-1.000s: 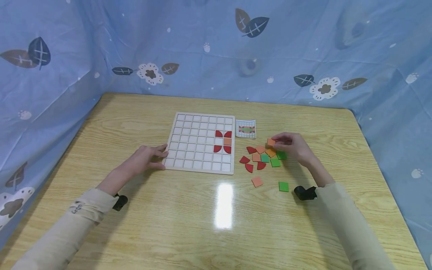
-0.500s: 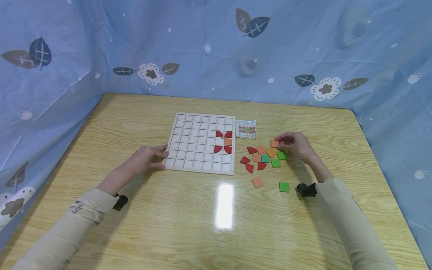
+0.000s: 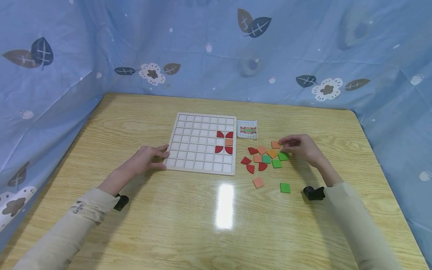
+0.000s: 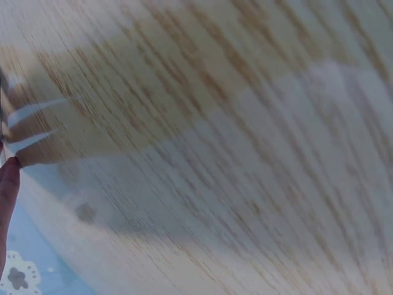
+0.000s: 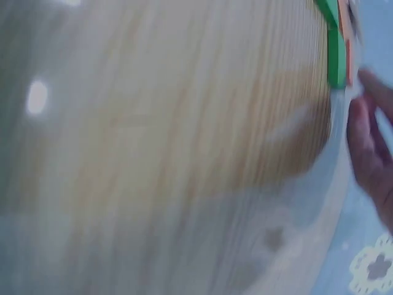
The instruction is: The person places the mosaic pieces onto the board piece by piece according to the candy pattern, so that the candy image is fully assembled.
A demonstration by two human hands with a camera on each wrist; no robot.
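The orange square tile [image 3: 276, 144] sits at the far edge of the loose pile of tiles [image 3: 264, 157] on the bench [image 3: 189, 225], pinched by the curled fingertips of the right hand [image 3: 300, 147]. Nearest, small unreadable lettering marks the left sleeve [image 3: 78, 208]. The left hand [image 3: 146, 159], fingers relaxed, rests against the grid board [image 3: 202, 142]'s near-left corner. Beyond lies a pattern card [image 3: 247, 129]. Only the head view shows the board; the blurred right wrist view shows green tile edges [image 5: 334, 52].
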